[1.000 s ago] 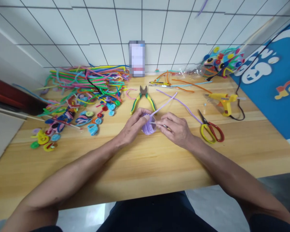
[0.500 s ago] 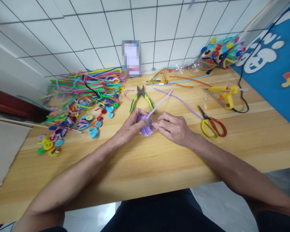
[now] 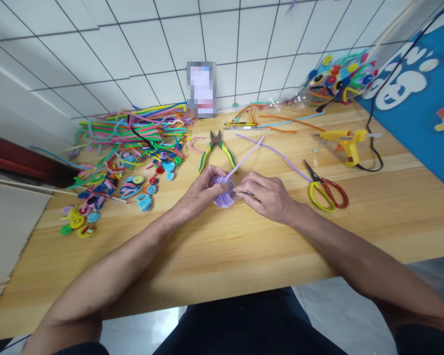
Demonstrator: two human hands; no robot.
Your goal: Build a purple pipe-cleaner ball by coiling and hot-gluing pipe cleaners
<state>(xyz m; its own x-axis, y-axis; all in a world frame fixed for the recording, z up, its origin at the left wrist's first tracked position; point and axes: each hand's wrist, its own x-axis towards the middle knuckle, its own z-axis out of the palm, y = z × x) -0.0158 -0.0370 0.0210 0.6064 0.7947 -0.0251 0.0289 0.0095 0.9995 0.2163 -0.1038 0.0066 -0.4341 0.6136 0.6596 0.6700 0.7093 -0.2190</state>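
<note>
left hand (image 3: pixel 204 190) gripping ridged purple coil (image 3: pixel 224 199), right hand (image 3: pixel 264 195) pinching slender tool (image 3: pixel 248 193)

You face a white, dark-gridded wall (image 3: pixel 144 44) behind a wooden table (image 3: pixel 207 256) (the pale floor (image 3: pixel 136 330) gleams in patches below).

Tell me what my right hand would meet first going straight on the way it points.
Probably the purple coil in your left hand. The thin tool pinched in your right hand points toward the coil's open end, though depth makes any contact hard to judge.
</note>
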